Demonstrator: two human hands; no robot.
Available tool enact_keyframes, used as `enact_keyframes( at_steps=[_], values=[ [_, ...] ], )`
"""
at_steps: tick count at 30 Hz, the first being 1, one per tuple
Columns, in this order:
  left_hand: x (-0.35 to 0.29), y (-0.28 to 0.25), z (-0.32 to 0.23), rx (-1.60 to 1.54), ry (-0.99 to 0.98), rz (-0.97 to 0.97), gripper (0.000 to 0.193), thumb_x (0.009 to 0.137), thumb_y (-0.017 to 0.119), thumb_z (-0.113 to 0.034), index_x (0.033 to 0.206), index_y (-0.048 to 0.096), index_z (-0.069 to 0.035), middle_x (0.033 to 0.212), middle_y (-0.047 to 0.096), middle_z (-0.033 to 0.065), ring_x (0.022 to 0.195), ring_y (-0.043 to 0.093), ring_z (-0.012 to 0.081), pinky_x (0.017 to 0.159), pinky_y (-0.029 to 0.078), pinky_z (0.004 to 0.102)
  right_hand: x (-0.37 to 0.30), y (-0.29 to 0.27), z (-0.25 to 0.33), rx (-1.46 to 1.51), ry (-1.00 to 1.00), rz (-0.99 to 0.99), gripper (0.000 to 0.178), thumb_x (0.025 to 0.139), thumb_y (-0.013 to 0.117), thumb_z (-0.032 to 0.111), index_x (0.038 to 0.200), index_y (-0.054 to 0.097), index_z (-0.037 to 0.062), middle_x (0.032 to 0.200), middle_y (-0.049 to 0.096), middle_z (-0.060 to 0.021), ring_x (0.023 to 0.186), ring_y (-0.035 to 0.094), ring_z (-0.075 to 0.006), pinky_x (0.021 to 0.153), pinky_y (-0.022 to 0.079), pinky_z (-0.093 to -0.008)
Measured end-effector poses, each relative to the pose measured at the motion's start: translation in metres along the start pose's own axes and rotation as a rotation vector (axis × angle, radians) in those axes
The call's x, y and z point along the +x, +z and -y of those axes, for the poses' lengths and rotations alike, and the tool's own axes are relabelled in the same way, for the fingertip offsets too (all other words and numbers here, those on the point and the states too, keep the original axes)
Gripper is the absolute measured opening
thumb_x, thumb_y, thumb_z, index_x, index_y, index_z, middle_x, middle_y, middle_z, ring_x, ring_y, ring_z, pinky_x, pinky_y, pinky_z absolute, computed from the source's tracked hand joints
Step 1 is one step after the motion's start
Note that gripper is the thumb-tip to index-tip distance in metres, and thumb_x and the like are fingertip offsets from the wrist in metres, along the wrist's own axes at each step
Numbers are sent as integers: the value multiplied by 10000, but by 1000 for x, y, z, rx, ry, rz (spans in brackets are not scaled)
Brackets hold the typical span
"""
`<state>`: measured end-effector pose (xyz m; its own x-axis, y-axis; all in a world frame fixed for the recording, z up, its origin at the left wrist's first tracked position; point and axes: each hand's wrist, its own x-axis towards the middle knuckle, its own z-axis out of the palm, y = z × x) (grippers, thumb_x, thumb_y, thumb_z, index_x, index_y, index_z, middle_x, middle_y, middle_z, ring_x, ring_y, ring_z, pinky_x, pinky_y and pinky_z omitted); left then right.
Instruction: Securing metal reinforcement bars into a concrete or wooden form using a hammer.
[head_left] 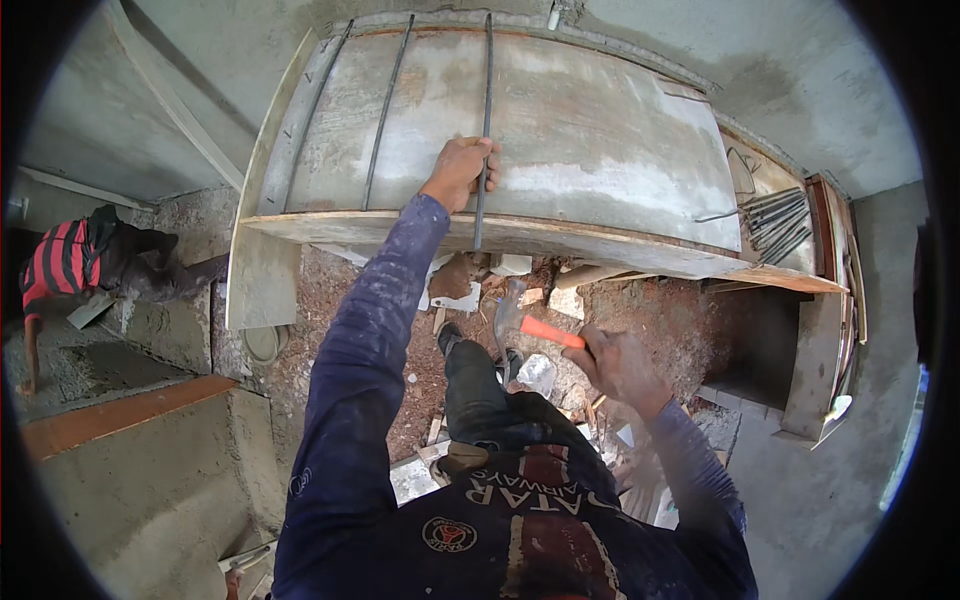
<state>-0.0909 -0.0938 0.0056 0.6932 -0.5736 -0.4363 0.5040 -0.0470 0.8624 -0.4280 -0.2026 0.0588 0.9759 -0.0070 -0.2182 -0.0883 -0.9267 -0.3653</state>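
Note:
My left hand [460,172] is closed around a steel reinforcing bar [487,85] that lies across a wooden formwork panel [590,140]. The bar's near end juts out past the panel's front board. Two more bars [388,110] lie left of it, roughly side by side with gaps between. Lower and to the right, my right hand [622,370] grips a claw hammer [550,331] by its orange handle. The metal head is below the panel's front edge, over the floor and apart from the bar.
A bundle of bars [778,225] rests at the panel's right end. Rubble and offcuts [540,375] litter the ground around my feet. At far left a person in a red-and-black striped shirt [62,262] bends over a grey surface, beside a brown board [130,415]. A bucket [264,343] stands below the panel.

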Motion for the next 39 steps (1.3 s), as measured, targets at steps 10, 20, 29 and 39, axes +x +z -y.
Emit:
enact_keyframes(
  at_steps=[10,20,29,39],
  values=[
    [15,0,10,-308,-5,56,208,1042,459,-182,906,522,-38,681,440,-23,489,340,72,409,256,247,18,-26,37,-193,-471,154,399,973,530,458,859,532,75,638,595,-101,558,646,-307,521,521,-421],
    [24,-2,11,-313,51,128,180,1044,444,-167,929,506,-42,677,415,-33,501,327,70,411,252,241,88,-67,-4,-606,-436,-26,351,1026,425,386,941,517,57,595,558,-50,471,596,-220,391,468,-391],
    [18,-1,13,-320,48,107,190,1045,450,-163,912,508,-42,661,406,-32,479,313,66,402,241,238,92,-53,1,-561,-562,71,401,1022,404,455,888,498,89,585,540,-33,447,576,-216,391,471,-389],
    [15,4,8,-355,65,77,187,980,476,-79,795,495,-57,639,392,-35,463,297,62,400,208,248,79,-46,5,-478,-910,358,411,1022,405,466,843,454,99,562,476,-31,457,549,-197,383,483,-367]
  ],
)
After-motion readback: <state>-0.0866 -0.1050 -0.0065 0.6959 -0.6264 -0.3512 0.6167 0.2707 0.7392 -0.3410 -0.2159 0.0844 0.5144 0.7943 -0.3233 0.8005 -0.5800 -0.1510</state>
